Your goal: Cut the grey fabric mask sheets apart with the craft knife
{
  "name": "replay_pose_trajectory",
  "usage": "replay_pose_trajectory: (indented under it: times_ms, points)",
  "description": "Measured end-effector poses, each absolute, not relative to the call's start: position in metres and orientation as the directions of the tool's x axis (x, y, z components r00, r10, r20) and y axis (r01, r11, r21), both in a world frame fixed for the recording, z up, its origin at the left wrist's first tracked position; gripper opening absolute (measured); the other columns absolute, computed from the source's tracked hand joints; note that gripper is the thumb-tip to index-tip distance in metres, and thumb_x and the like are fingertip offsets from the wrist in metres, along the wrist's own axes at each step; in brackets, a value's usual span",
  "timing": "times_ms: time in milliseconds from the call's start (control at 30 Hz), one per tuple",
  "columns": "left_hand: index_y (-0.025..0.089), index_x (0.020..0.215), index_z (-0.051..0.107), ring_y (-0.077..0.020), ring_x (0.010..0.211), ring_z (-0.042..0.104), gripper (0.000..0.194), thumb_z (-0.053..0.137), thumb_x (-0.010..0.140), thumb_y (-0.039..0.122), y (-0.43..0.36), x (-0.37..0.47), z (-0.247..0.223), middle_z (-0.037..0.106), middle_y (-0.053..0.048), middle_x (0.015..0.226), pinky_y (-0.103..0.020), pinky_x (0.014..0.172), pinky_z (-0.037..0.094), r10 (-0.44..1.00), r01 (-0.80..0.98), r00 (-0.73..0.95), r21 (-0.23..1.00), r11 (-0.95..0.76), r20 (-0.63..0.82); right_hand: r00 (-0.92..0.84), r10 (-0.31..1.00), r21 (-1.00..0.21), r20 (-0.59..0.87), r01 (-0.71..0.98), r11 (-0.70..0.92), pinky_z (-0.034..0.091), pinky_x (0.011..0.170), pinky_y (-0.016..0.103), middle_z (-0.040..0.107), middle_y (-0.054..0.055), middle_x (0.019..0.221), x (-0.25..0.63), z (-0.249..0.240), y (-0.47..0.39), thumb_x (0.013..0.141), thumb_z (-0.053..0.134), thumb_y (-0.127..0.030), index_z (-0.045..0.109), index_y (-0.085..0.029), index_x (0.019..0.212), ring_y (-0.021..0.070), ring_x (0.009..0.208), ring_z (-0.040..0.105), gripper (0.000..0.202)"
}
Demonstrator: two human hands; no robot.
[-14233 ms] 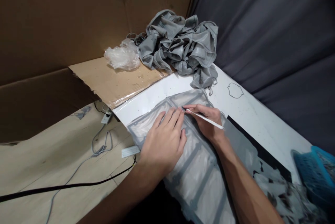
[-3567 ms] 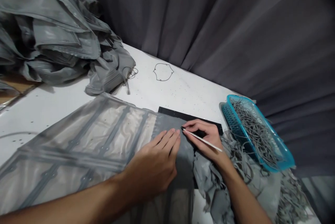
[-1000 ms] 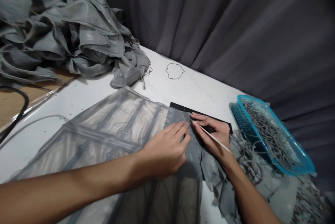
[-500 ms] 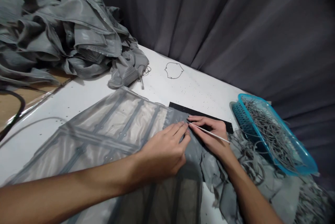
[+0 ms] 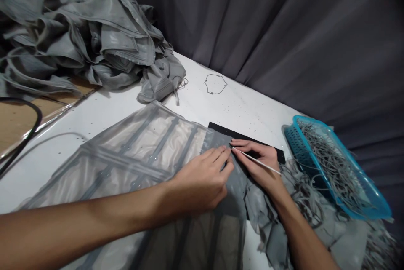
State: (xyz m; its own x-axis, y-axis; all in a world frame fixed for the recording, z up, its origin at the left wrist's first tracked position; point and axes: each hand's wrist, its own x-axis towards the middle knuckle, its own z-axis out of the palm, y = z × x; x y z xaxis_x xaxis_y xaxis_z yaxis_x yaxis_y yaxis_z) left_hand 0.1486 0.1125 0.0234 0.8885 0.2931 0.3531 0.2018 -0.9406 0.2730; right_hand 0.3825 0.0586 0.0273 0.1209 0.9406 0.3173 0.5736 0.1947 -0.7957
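Observation:
My right hand pinches a thin white stick; its dark tip meets the grey rubbery sheet near the sheet's upper right edge. Close beside that tip, my left hand is closed, its fingers together and bent on the same sheet. A fold of the sheet seems to lie between thumb and forefinger, though the fingertips partly hide it. Leftward, the sheet continues as moulded panels with raised strips and paler, shiny film between them. A black flat board shows under the sheet behind my right hand.
A blue plastic basket holds grey stringy scraps, with more grey scraps below it. Grey rubbery sheets are heaped at the upper left. A thin dark outline-shaped ring lies on the white table. Behind hangs a dark curtain.
The whole view has shifted slightly, so things appear a little further right. Both hands keep nearly the same place on the sheet, and the white stick stays in my right hand.

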Motion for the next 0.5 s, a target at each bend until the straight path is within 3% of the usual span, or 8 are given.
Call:
replay_pose_trajectory:
  times_ms: [133,367,500]
  points:
    - [-0.003,0.146,0.064,-0.0423,0.151,0.063,0.054,0.061,0.098,0.023,0.113,0.149,0.023,0.064,-0.034,0.158,-0.052,0.124,0.053,0.294,0.2,0.889,0.28,-0.939,0.351,0.067,0.927,-0.735,0.368,0.632,0.246,0.071,0.103,0.046,0.089,0.008,0.112,0.38,0.029,0.057,0.101,0.081,-0.023,0.083,-0.026,0.093,0.0296,0.111,0.086,0.009]
    - [-0.005,0.146,0.064,-0.0429,0.149,0.064,0.055,0.061,0.1,0.024,0.112,0.149,0.024,0.066,-0.034,0.156,-0.052,0.124,0.053,0.295,0.204,0.883,0.269,-0.941,0.364,-0.217,0.876,-0.431,0.43,0.804,0.41,0.071,0.106,0.04,0.088,0.01,0.124,0.379,0.037,0.053,0.103,0.068,-0.011,0.08,-0.026,0.108,0.0285,0.116,0.086,0.02]
    - [-0.005,0.145,0.064,-0.0434,0.149,0.064,0.055,0.062,0.1,0.028,0.112,0.15,0.022,0.066,-0.035,0.156,-0.052,0.124,0.054,0.28,0.187,0.879,0.261,-0.947,0.386,-0.171,0.858,-0.38,0.485,0.842,0.383,0.073,0.096,0.035,0.089,0.009,0.118,0.376,0.034,0.055,0.103,0.069,-0.012,0.077,-0.025,0.103,0.0261,0.105,0.088,0.015]
